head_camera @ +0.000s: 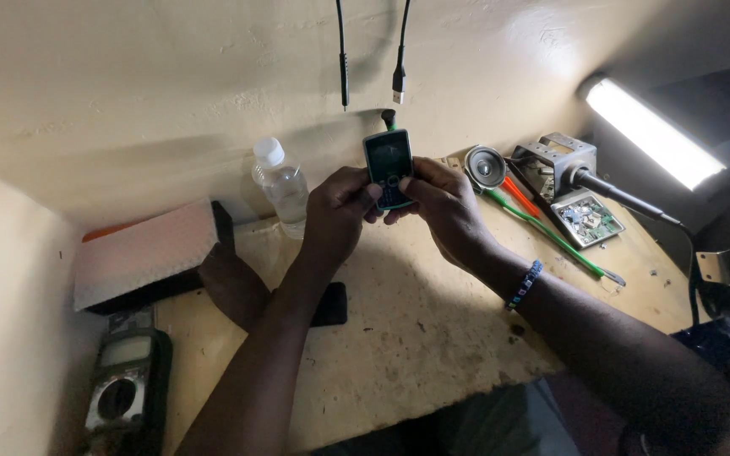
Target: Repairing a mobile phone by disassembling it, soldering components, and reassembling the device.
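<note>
Both the left hand point(337, 213) and the right hand point(443, 203) pinch 1 small phone point(388, 168) above the bench point(416, 338); a loose grip could drop it beside the bottle point(281, 186).

A worn wooden bench point(433, 338) bears a bottle point(282, 187), speaker point(485, 166) and meter point(124, 388).

small keypad phone point(389, 168) | teal-edged, dark screen | upright, facing camera | above workbench, mid-air
</note>
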